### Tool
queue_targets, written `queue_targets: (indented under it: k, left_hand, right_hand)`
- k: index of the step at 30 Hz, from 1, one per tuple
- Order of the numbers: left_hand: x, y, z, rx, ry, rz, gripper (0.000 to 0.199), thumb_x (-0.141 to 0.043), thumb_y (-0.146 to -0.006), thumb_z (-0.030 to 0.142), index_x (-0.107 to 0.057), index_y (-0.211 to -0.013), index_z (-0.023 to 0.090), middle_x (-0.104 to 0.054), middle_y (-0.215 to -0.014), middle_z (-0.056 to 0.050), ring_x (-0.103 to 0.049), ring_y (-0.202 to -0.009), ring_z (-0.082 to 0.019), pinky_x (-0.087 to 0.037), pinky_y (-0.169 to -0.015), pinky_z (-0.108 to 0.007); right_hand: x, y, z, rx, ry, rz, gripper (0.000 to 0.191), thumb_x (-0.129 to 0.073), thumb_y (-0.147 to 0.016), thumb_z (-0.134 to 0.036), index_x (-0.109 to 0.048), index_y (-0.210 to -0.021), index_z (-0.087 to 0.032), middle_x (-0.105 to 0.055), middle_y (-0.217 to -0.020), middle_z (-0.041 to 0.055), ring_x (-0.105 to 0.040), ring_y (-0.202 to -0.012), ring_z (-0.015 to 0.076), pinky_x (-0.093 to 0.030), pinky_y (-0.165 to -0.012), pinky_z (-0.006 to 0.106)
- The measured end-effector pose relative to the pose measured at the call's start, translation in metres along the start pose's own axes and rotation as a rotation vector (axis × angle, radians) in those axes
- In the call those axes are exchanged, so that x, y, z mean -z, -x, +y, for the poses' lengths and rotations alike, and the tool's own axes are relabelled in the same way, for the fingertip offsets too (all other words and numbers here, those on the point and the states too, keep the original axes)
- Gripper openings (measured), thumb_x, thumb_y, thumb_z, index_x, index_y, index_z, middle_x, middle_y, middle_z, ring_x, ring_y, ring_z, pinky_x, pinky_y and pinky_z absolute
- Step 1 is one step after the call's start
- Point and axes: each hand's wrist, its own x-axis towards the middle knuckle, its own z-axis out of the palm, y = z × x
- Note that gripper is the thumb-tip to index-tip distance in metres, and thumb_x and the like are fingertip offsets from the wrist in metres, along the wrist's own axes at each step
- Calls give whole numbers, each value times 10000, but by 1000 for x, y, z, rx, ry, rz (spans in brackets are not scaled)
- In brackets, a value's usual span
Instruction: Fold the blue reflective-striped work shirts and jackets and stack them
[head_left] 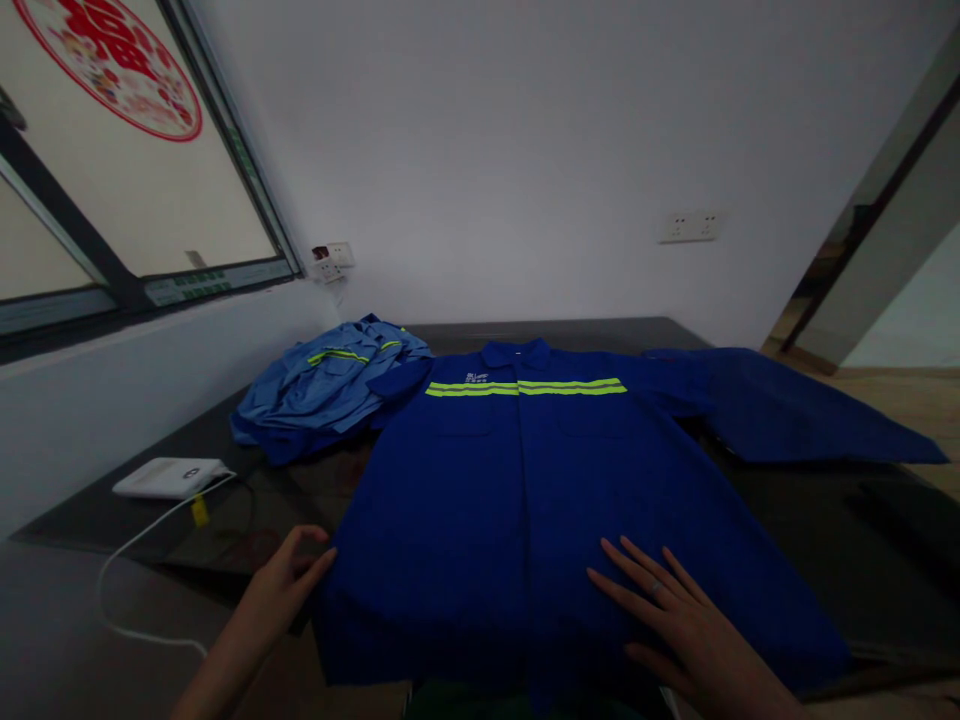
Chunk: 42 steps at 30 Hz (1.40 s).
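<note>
Across the dark table, a blue shirt lies spread out with its front up. Its collar is at the far end, and its bottom end is near the person, dropping past the table's near edge. The person's left hand is curled at the shirt's left edge, with thumb and finger close together; I can't tell if any cloth is pinched there. The right hand is wide, fingers spread over the low right part, gripping nothing.

I think the shirt is light and soft, so even a small tug could make creases. It won't break, but it may slide if the table top is slick. Good places to hold it would be the 2 bottom corners or the 2 side edges, thumb on top and fingers under. The collar may be a bit stiffer. A crumpled blue pile sits by the left sleeve, and another blue cloth lies by the right sleeve.
</note>
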Motion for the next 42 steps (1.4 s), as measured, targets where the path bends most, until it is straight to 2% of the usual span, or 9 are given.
queue_targets:
  k: [4, 10, 15, 19, 24, 31, 35, 38, 42]
  left_hand:
    - [3, 9, -14, -5, 122, -68, 558, -571, -595, 748, -493, -872, 270, -633, -573, 31, -615, -514, -212, -467, -473, -294]
    - [23, -14, 5, -162, -254, 225, 356, -488, -727, 584, -618, -824, 267, -717, -783, -25, -683, -716, -245, -521, -636, -316]
    - [5, -108, 67, -440, -329, 176, 398, -395, -846, 467, -630, -1024, 201, -703, -1063, -73, -669, -956, -217, -512, -852, -291]
    - [-19, -197, 89, -213, -601, 107, 443, -491, -854, 402, -601, -1113, 60, -655, -1146, -217, -632, -1077, -300, -475, -906, -341]
    - [-25, -261, 86, -26, -620, 176, 568, -434, -885, 518, -576, -1119, 20, -612, -1181, -294, -588, -1133, -370, -459, -902, -409]
    - [-31, -300, 88, 86, -390, 482, 839, -528, -746, 697, -466, -1279, 52, -524, -1294, -305, -470, -1236, -434, -407, -947, -552]
    - [-27, -320, 98, 142, -388, 445, 721, -480, -765, 711, -610, -1163, 124, -574, -1271, -247, -480, -1230, -431, -371, -969, -589]
    - [-17, -331, 102, 82, -373, 415, 528, -525, -802, 584, -669, -1092, 166, -661, -1165, -185, -579, -1131, -383, -424, -932, -510]
    - [-2, -335, 109, -179, -387, 460, 417, -476, -875, 413, -671, -1114, 134, -693, -1113, -147, -632, -1062, -290, -465, -899, -353]
  right_hand:
    - [-4, 1, -1, -15, -13, 24, 727, -618, -818, -251, -304, -1427, -493, -286, -1533, -23, -289, -1393, 328, -265, -1090, 646]
    - [14, -10, -1, -13, -64, -32, 573, -630, -832, -389, -446, -1368, -472, -422, -1475, 21, -398, -1341, 350, -311, -1066, 648]
    - [71, -59, -17, 104, -142, -100, 402, -590, -872, -382, -607, -1270, -337, -639, -1247, 65, -587, -1154, 271, -405, -1053, 498]
    - [98, -118, -21, 142, -174, -119, 345, -523, -915, -358, -631, -1221, -242, -646, -1201, 76, -591, -1112, 242, -473, -965, 410]
    - [83, -173, 2, 147, -182, -65, 287, -476, -938, -329, -651, -1130, -207, -655, -1138, 74, -591, -1074, 221, -463, -957, 389]
    - [51, -241, 6, 189, -112, 19, 284, -500, -917, -241, -635, -1164, -202, -609, -1205, 86, -546, -1129, 225, -445, -979, 377]
    - [43, -298, 4, 195, 31, 113, 329, -541, -895, -210, -614, -1212, -162, -575, -1251, 125, -509, -1177, 260, -423, -998, 404]
    - [40, -346, 11, 109, 93, 149, 417, -573, -885, -237, -560, -1289, -133, -530, -1321, 168, -454, -1250, 293, -395, -1021, 433]
    - [35, -402, 23, -97, 67, 203, 506, -518, -927, -333, -457, -1395, -150, -406, -1459, 185, -323, -1367, 310, -310, -1075, 494]
